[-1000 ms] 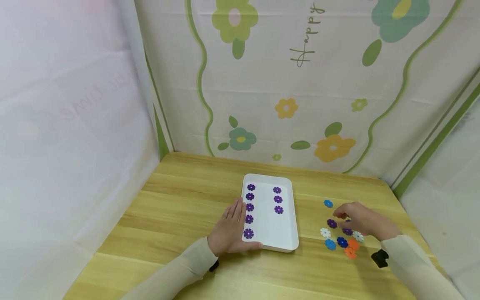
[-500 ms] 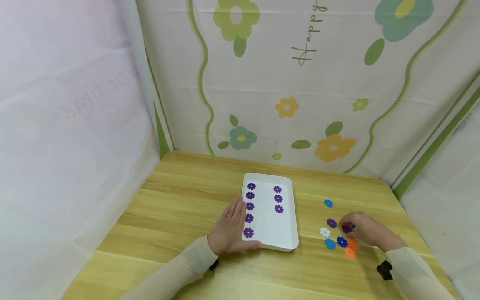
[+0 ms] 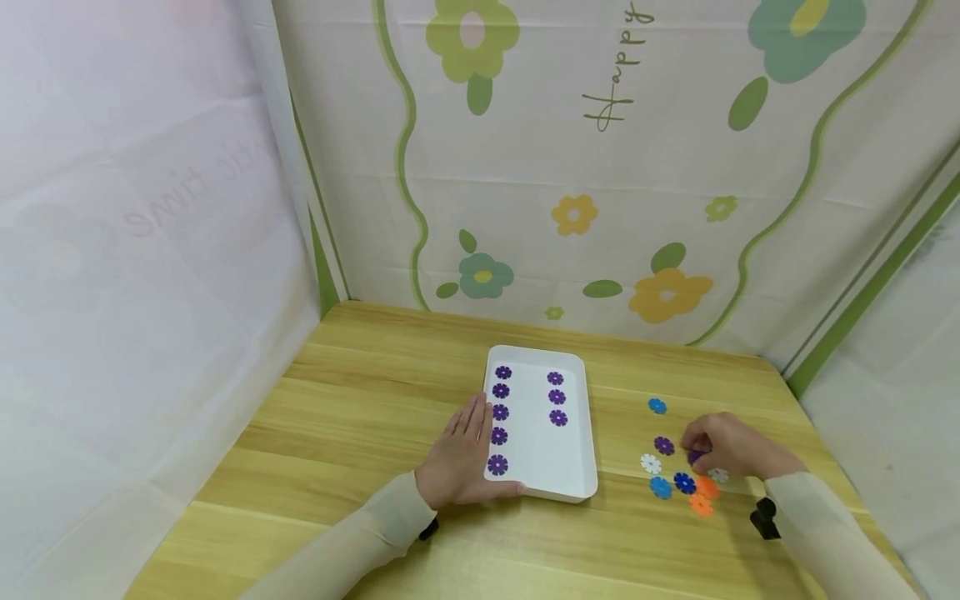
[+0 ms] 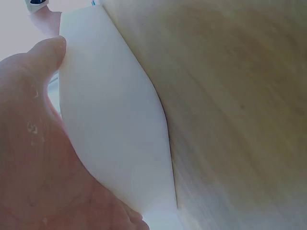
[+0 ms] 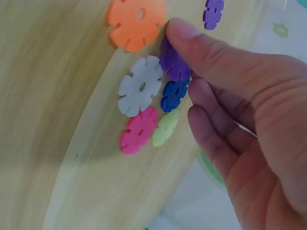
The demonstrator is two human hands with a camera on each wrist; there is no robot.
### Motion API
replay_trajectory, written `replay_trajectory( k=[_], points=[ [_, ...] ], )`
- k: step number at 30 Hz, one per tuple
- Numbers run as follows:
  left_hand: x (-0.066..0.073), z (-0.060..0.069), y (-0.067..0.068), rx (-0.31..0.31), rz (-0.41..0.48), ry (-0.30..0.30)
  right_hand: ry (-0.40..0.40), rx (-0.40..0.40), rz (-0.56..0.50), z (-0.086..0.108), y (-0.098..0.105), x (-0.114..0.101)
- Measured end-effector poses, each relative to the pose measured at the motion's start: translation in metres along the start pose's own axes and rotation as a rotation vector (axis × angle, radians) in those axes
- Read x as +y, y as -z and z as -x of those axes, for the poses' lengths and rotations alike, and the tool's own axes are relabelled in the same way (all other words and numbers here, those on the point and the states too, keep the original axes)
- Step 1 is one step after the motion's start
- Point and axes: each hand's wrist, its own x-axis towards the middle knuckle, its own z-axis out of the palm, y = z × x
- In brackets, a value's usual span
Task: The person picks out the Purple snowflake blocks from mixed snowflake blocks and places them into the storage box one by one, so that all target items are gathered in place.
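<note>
A white tray lies on the wooden table with purple notched plastic discs in two columns: several along its left side and three on the right. My left hand rests against the tray's near left corner, fingers straight along the left wall and thumb along the front rim. To the right of the tray, my right hand pinches a purple notched disc among loose ones. In the right wrist view the thumb touches that disc, and curled fingers partly hide its far edge.
Loose discs around my right hand include light blue, purple, white, dark blue and orange. Pink and pale green ones show in the right wrist view. Printed cloth walls enclose the table.
My right hand has come from hovering with parted fingers over the loose discs to pinching a purple one, shifting slightly since. My left hand and the tray stay in place.
</note>
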Motion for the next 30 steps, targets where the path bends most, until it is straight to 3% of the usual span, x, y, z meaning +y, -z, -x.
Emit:
replay_trajectory(
  k=[7,14,21,30],
  points=[
    [0.001,0.001,0.002,0.0,0.006,0.001,0.023,-0.01,0.03,-0.005,0.007,0.002],
    [0.0,0.001,0.0,0.011,0.017,-0.012,-0.008,-0.015,0.069,-0.017,0.024,-0.011],
    [-0.001,0.001,0.001,0.001,0.005,0.001,0.06,-0.023,0.033,-0.038,0.036,-0.041],
    [0.0,0.001,0.001,0.012,0.008,-0.006,0.122,-0.05,0.061,-0.072,0.039,-0.092]
  ],
)
